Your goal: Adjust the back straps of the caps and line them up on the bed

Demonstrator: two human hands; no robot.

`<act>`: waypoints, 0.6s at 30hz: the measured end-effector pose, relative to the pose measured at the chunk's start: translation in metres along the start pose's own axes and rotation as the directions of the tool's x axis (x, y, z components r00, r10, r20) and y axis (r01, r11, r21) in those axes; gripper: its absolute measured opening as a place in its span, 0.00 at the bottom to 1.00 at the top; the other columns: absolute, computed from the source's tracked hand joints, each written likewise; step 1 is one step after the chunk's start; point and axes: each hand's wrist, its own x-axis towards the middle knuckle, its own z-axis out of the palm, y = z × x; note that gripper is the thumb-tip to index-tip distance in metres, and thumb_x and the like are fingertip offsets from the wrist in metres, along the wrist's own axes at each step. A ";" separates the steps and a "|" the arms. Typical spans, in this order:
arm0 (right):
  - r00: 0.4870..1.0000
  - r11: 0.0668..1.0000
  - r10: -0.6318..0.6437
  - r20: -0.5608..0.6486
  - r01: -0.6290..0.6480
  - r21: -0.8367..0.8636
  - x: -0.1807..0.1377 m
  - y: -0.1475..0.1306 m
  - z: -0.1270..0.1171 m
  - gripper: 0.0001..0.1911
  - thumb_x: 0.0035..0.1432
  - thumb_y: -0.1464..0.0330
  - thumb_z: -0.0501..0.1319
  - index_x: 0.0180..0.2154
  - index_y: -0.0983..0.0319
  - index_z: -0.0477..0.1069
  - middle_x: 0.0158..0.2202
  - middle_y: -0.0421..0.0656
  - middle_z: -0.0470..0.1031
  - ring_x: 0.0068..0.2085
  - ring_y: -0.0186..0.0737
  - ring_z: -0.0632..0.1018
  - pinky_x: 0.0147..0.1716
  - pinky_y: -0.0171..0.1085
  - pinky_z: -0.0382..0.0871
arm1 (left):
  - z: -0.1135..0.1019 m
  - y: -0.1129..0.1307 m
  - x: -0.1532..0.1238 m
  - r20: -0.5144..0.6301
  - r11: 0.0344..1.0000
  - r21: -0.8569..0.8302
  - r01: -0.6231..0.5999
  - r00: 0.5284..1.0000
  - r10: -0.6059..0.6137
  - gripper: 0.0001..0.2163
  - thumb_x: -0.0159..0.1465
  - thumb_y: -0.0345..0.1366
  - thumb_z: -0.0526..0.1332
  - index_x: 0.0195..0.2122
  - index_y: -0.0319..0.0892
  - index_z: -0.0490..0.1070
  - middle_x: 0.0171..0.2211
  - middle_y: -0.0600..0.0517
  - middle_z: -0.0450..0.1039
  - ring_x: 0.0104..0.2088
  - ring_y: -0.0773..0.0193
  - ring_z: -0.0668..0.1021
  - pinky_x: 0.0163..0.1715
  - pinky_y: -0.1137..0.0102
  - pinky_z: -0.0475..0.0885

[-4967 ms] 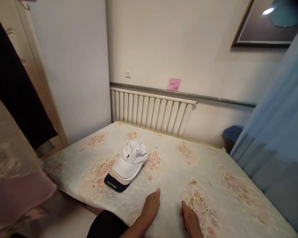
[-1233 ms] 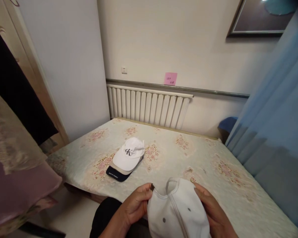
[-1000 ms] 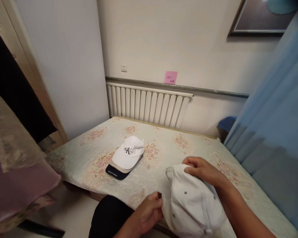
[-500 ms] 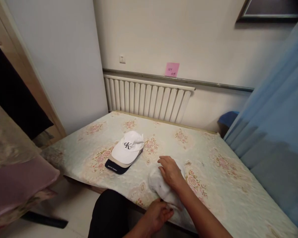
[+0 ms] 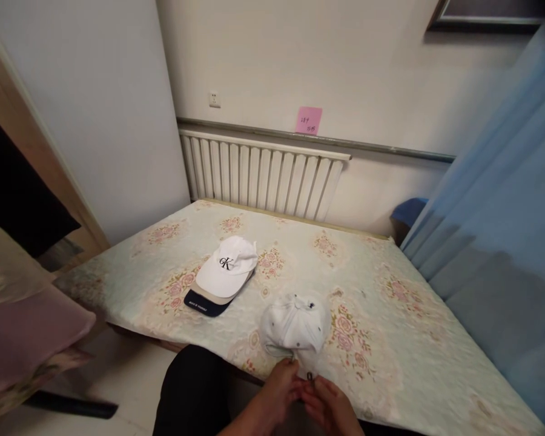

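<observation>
Both hands meet at the near edge of the bed [image 5: 390, 315], right at the back of the plain white cap [image 5: 295, 326]. Left hand [image 5: 279, 387] and right hand [image 5: 329, 407] are touching or nearly so, fingers [image 5: 287, 374] drawn together around the cap's rear strap area. A small dark piece [image 5: 309, 376] shows between them, likely the buckle. It looks like a pinch on strap and buckle from both sides, though the exact contact is too small to confirm.

The cap lies crown-up on the floral cover, back toward the person, and its brim can't be made out. It is just beside the bed edge, above the person's dark-clothed lap [image 5: 195, 393].

A second cap with logo [image 5: 224, 275] lies farther back left, atop a dark-brimmed one [image 5: 204, 303], stacked and well apart from the hands.

Judgement: the step in hand is working the rear strap, adjusting or fastening it. The next move calls for one hand holding the buckle steady while the other feeds or pulls the strap; the crown will slide on the smooth cover if it is tugged.

Around: radiator [image 5: 263, 181] along the far wall, pink note [image 5: 308, 120] above it, blue curtain [image 5: 495, 230] on the right, and pink bedding [image 5: 22, 333] at left.
</observation>
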 end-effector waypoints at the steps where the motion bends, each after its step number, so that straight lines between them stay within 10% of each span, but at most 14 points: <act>1: 0.998 0.997 0.043 0.051 -0.046 0.063 0.000 0.001 0.004 0.19 0.37 0.58 0.71 0.30 0.61 0.72 0.28 0.45 0.79 0.30 0.40 0.79 0.31 0.37 0.70 | -0.001 0.002 0.000 -0.020 0.994 0.106 -0.033 0.999 0.035 0.12 0.60 0.41 0.51 0.38 0.38 0.65 0.30 0.48 0.72 0.29 0.64 0.76 0.34 0.68 0.70; 8: 0.991 0.945 0.020 0.133 -0.062 0.320 0.005 0.007 0.024 0.11 0.42 0.66 0.71 0.26 0.59 0.70 0.21 0.37 0.74 0.21 0.29 0.72 0.20 0.28 0.62 | -0.018 0.020 -0.010 -0.073 0.775 0.597 -0.206 0.949 0.308 0.03 0.55 0.31 0.55 0.30 0.39 0.66 0.30 0.49 0.69 0.36 0.59 0.72 0.41 0.64 0.65; 14: 0.988 0.939 -0.068 0.140 0.016 0.342 0.006 0.006 0.022 0.10 0.43 0.67 0.70 0.30 0.59 0.71 0.21 0.34 0.72 0.22 0.28 0.71 0.22 0.29 0.63 | -0.037 0.021 -0.025 0.254 -0.013 0.957 -0.288 0.819 0.515 0.16 0.61 0.24 0.46 0.44 0.43 0.67 0.45 0.47 0.69 0.44 0.61 0.72 0.45 0.67 0.65; 18: 0.984 0.944 -0.111 0.139 0.061 0.323 -0.002 -0.003 0.022 0.14 0.44 0.64 0.70 0.35 0.59 0.72 0.33 0.39 0.78 0.32 0.36 0.77 0.33 0.35 0.68 | -0.038 0.027 -0.022 0.310 -0.208 0.949 -0.239 0.832 0.459 0.20 0.61 0.23 0.44 0.52 0.42 0.62 0.48 0.44 0.68 0.47 0.58 0.71 0.48 0.63 0.65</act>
